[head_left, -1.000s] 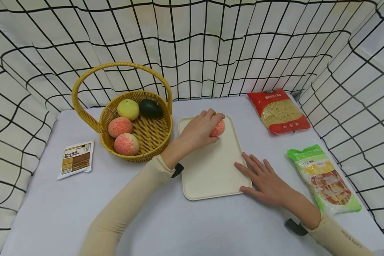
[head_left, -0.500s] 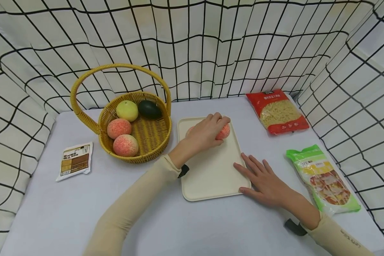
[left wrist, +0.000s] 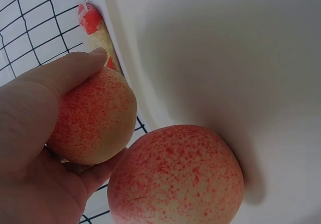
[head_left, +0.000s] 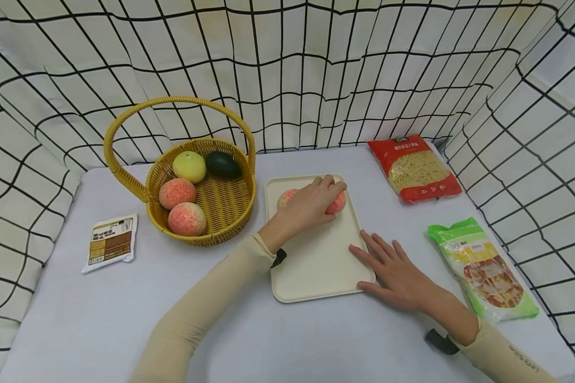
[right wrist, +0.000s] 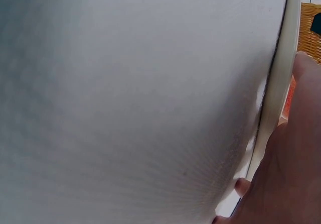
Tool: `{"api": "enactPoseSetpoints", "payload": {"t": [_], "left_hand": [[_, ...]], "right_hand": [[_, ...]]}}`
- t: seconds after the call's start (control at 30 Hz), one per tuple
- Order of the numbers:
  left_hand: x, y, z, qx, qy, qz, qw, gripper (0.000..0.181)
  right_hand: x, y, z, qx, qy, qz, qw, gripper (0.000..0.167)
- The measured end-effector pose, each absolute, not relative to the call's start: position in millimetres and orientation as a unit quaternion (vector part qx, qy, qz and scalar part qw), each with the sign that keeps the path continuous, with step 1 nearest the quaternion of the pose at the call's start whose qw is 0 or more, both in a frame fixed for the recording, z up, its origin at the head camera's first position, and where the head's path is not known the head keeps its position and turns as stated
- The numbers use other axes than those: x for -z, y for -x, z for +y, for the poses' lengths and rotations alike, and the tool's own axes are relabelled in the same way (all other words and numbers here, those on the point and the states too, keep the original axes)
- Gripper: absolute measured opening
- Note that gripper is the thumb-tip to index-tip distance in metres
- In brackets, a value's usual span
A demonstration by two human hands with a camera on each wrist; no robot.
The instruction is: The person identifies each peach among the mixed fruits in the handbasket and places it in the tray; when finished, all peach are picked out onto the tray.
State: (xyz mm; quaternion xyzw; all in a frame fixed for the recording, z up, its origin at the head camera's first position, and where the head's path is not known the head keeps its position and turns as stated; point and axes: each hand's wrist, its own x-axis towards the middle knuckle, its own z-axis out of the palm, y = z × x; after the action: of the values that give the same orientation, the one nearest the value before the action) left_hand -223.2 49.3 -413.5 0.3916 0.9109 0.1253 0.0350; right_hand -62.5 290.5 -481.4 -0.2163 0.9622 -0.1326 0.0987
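My left hand (head_left: 311, 205) grips a pinkish-red peach (left wrist: 95, 116) over the far right part of a cream tray (head_left: 316, 271); the thumb and fingers curl round the fruit. A second peach (left wrist: 175, 179) sits on the tray beside it, and in the head view this peach (head_left: 286, 198) is partly hidden by my left hand. My right hand (head_left: 397, 274) rests at the tray's right edge with its fingers spread and straight, the fingertips touching the rim. Nothing is held in it.
Left of the tray stands a yellow wicker basket (head_left: 230, 213) with a tall handle, holding two peaches, a yellow-green fruit (head_left: 189, 166) and a dark green avocado-like fruit (head_left: 222, 165). A brown-white packet (head_left: 110, 242), a red pasta bag (head_left: 417, 167) and a green bag (head_left: 484, 271) lie around. Black-lined netting surrounds the table.
My left hand has shifted slightly right and nearer with its peach, and the other peach on the tray has come into sight behind it. My right hand stays in place.
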Motion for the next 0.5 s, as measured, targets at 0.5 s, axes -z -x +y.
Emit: {"api": "enactPoseSetpoints", "payload": {"t": [0.5], "left_hand": [[421.3,222.8,55.2,-0.107,-0.386,0.915,0.047,0.063]], "right_hand": [[482.1,62.5,291.2,0.133,0.216,0.963,0.096,0.083]]}}
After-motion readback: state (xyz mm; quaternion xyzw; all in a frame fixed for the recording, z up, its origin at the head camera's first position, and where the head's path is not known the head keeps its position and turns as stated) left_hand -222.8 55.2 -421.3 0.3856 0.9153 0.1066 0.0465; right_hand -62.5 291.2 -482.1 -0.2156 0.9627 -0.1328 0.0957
